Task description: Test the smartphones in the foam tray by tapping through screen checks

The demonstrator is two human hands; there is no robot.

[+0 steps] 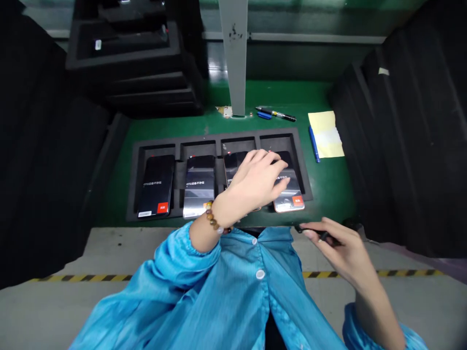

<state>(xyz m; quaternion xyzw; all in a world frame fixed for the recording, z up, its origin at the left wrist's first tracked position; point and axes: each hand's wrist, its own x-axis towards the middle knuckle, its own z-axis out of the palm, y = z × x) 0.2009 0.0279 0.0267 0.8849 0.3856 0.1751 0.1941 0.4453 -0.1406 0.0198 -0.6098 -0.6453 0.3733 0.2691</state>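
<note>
One small black object point(299, 228) was pinched in the right grip point(345, 248), beside the near edge of the table point(328, 194); the left grip point(255, 182), spread apart, was over the two rightmost of four phones point(158, 187) lying in a black tray point(134, 182).

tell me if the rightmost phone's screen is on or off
On: the rightmost phone shows white text and a red patch on its screen.

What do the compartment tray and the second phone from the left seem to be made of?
The tray looks like matte black foam, perhaps plastic: thick walls, little shine. The second phone has a glossy front, likely glass or film, since bright reflections show on it.
</note>
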